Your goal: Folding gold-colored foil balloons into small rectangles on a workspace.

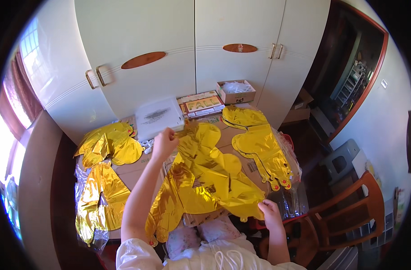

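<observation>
The gold foil balloon [210, 167] is uninflated and creased

Held foil [214, 173] blocks middle; free air over far-left foil [102, 143].

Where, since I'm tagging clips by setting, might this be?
Likely a room in a home, perhaps a bedroom: a tall white wardrobe, a wooden chair and a curtain suggest it.

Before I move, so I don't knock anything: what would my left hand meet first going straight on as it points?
Your left hand, pinching shiny gold foil, would probably meet the flat white rectangular box near its right edge, though depth is unclear.
</observation>
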The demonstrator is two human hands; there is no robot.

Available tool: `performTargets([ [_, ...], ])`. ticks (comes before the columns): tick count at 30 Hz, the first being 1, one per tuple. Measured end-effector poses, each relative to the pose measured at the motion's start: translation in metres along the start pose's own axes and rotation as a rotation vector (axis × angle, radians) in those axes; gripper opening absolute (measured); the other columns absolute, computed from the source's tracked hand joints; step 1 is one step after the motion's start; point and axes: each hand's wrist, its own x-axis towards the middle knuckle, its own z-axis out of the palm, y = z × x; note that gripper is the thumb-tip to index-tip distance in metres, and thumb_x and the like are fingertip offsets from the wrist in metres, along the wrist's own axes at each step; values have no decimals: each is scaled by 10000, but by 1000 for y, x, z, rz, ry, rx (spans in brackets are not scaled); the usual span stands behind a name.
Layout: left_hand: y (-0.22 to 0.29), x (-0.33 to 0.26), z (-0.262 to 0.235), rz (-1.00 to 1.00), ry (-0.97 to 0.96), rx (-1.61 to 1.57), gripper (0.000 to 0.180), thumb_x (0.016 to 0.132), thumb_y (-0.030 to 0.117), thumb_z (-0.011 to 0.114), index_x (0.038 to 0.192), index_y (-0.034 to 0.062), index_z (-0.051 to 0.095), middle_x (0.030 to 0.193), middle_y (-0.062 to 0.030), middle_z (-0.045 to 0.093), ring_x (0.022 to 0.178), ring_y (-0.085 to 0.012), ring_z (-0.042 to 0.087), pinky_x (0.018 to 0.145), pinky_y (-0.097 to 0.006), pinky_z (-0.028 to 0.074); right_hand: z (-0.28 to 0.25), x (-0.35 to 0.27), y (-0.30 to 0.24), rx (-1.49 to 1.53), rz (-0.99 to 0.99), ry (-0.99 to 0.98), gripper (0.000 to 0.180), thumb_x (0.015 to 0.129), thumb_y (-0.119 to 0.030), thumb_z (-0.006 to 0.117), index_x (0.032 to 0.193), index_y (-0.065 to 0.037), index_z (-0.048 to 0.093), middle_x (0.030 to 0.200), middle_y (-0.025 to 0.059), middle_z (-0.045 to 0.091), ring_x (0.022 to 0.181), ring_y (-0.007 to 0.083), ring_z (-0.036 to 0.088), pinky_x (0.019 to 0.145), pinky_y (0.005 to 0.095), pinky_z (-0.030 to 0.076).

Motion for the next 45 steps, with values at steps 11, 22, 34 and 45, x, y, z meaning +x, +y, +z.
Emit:
performTargets([
  [11, 143, 4, -139, 139, -67, 377, 214, 706, 142, 560, 785, -15, 683, 669, -177, 644, 624, -268, 641, 603, -363, 508, 40, -50, -7, 1109, 759, -717, 199, 929, -268, 509, 928, -75, 558, 650, 4, 479, 552, 101, 431, 512, 244, 339],
  [22, 52, 64, 84, -354, -814, 141, 251, 760, 179, 647, 787, -69, 675, 707, -135, 677, 600, -188, 664, 516, -291, 561, 7, -46, 54, 1560, 722, -463, 237, 889, -283, 569, 867, -48, 569, 663, -15, 507, 582, 99, 454, 518, 231, 357],
  [34, 0, 82, 111, -141, -981, 251, 306, 706, 223, 790, 807, -42, 673, 747, -145, 691, 593, -192, 682, 550, -286, 561, -27, -42, 74, 997, 630, -224, 356, 941, -419, 457, 802, -99, 526, 629, -16, 462, 561, 121, 448, 496, 275, 343],
  [45, -19, 93, 127, 265, -787, 543, 351, 651, 351, 768, 852, 67, 728, 856, -144, 699, 809, -315, 665, 746, -387, 528, -11, -14, 54, 368, 190, 105, 297, 952, -209, 517, 1188, -37, 459, 1140, 112, 573, 1020, 229, 594, 850, 386, 507],
])
